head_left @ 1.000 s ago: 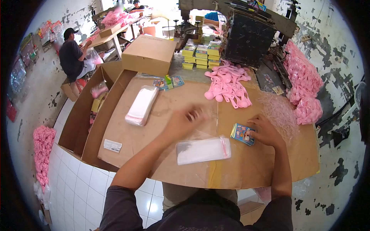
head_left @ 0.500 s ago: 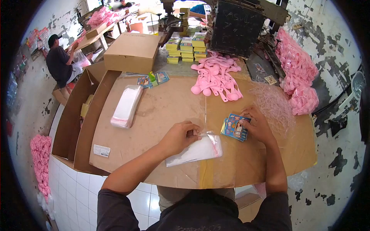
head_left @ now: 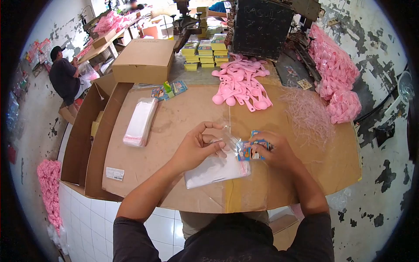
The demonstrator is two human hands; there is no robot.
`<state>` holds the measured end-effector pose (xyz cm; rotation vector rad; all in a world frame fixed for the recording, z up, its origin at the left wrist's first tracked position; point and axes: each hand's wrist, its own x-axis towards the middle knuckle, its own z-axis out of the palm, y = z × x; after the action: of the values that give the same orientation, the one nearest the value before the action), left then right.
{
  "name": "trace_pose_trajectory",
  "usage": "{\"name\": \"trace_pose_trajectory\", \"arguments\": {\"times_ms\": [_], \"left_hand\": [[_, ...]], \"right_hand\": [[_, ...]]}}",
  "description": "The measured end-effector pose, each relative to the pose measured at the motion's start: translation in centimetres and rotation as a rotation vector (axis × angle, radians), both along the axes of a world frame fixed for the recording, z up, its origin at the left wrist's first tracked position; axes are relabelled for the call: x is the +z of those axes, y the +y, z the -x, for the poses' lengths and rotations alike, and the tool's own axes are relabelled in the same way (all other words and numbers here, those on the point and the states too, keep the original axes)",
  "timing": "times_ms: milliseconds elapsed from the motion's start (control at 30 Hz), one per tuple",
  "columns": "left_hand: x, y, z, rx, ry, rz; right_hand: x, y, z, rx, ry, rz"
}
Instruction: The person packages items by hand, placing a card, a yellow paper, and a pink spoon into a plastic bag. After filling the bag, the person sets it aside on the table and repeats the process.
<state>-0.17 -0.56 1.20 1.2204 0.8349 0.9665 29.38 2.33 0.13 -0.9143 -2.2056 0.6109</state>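
Note:
My left hand (head_left: 198, 147) pinches a clear plastic bag (head_left: 231, 142) between thumb and fingers, lifted above a stack of clear bags (head_left: 210, 174) on the cardboard-covered table. From the other side my right hand (head_left: 278, 150) grips a blue printed card (head_left: 248, 153), its left edge overlapping the bag's right end. More blue cards (head_left: 256, 133) show just behind the right fingers, partly hidden by them. A second bag stack (head_left: 140, 122) lies farther left.
Pink plastic spoons (head_left: 242, 85) are heaped at the back, beside stacked card bundles (head_left: 205, 53). Pinkish thread-like scraps (head_left: 307, 115) lie at right. A closed carton (head_left: 143, 59) and an open box (head_left: 99, 144) stand left. A person (head_left: 65, 78) sits at far left.
My left hand has raised a bag off the stack. My right hand has moved left with a card, bringing it to the bag. The view has shifted slightly.

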Motion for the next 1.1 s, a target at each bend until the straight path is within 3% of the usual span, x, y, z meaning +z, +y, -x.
{"name": "trace_pose_trajectory", "arguments": {"times_ms": [133, 233, 433, 533, 633, 733, 1100], "left_hand": [[-0.7, -0.2, -0.5, 0.0, -0.002, -0.021], [-0.8, -0.6, -1.0, -0.004, 0.029, -0.033], [-0.3, -1.1, -1.4, -0.03, 0.051, -0.081], [-0.4, -1.4, -1.5, -0.033, 0.031, -0.107], [-0.3, -1.5, -1.5, -0.015, 0.034, -0.122], [0.0, -1.7, -1.6, -0.016, 0.048, -0.123], [0.1, -2.3, -2.0, -0.054, 0.235, -0.245]], "right_hand": [[0.5, -0.7, 0.7, -0.133, 0.462, 0.397], [1.5, -1.3, 1.5, -0.131, 0.564, 0.339], [2.8, -2.2, 1.8, -0.097, 0.144, 0.058], [2.4, -2.1, 2.1, -0.122, 0.21, -0.029], [3.0, -1.7, 1.8, -0.189, 0.362, 0.026], [3.0, -2.0, 2.1, -0.187, 0.341, 0.062], [3.6, -1.8, 3.1, 0.154, -0.001, -0.105]]}}
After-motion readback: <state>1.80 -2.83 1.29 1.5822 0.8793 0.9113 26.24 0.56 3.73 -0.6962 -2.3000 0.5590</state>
